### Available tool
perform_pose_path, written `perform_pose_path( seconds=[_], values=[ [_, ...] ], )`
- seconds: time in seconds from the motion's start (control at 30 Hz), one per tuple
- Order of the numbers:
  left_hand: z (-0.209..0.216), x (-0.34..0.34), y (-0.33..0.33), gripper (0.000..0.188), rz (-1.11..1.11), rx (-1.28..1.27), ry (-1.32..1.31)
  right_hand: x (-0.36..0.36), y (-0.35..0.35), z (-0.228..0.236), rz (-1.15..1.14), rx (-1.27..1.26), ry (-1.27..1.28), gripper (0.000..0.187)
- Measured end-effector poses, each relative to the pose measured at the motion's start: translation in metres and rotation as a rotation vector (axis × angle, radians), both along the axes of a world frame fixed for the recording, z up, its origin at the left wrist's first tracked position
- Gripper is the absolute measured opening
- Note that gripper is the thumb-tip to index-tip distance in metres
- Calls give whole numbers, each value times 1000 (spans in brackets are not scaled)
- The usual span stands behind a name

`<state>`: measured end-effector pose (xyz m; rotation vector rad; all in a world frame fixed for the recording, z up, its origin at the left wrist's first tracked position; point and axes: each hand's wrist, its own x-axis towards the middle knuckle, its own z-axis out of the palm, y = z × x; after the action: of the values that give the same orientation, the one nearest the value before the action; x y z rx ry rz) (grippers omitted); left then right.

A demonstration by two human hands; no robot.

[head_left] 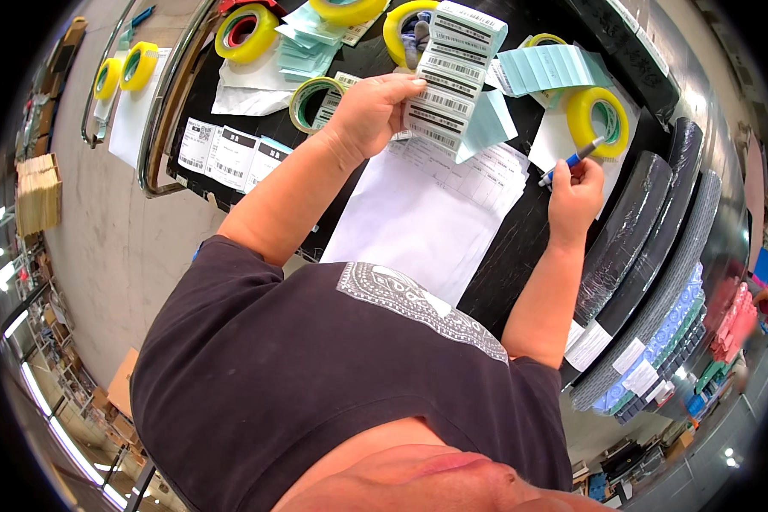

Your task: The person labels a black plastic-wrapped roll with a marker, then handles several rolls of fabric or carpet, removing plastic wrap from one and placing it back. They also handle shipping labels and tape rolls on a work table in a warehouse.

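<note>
My left hand pinches the edge of a strip of barcode labels on pale blue-green backing, held up over the far side of the black table. In my right hand is a blue and white pen, gripped between the fingers and tilted up to the right. Below the label strip lies a stack of white printed sheets, its far edge partly covered by the strip. A roll of yellow tape lies just beyond the pen. Another tape roll sits beside my left wrist.
Folded label strips and more yellow tape rolls cover the far left. White shipping labels lie near the left edge by a metal rail. Long wrapped rolls line the right side. Folded blue-green labels lie far right.
</note>
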<state>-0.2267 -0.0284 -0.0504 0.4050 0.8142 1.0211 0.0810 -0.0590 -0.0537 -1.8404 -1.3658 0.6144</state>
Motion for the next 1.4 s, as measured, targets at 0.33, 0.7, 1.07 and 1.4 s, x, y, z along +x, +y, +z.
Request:
perform_pose_path(
  seconds=[0.33, 0.7, 1.07, 1.4],
  values=[
    [0, 19, -8, 32, -24, -82, -50, -54, -53, 22, 211, 120, 625, 58],
    [21, 32, -13, 37, -60, -105, -87, -81, -40, 25, 723, 347, 514, 40],
    [20, 29, -15, 35, -67, -96, -53, -94, -31, 11, 581, 646, 149, 19],
    [13, 28, -13, 37, -89, -190, -46, -97, -26, 14, 623, 677, 45, 24]
  ],
)
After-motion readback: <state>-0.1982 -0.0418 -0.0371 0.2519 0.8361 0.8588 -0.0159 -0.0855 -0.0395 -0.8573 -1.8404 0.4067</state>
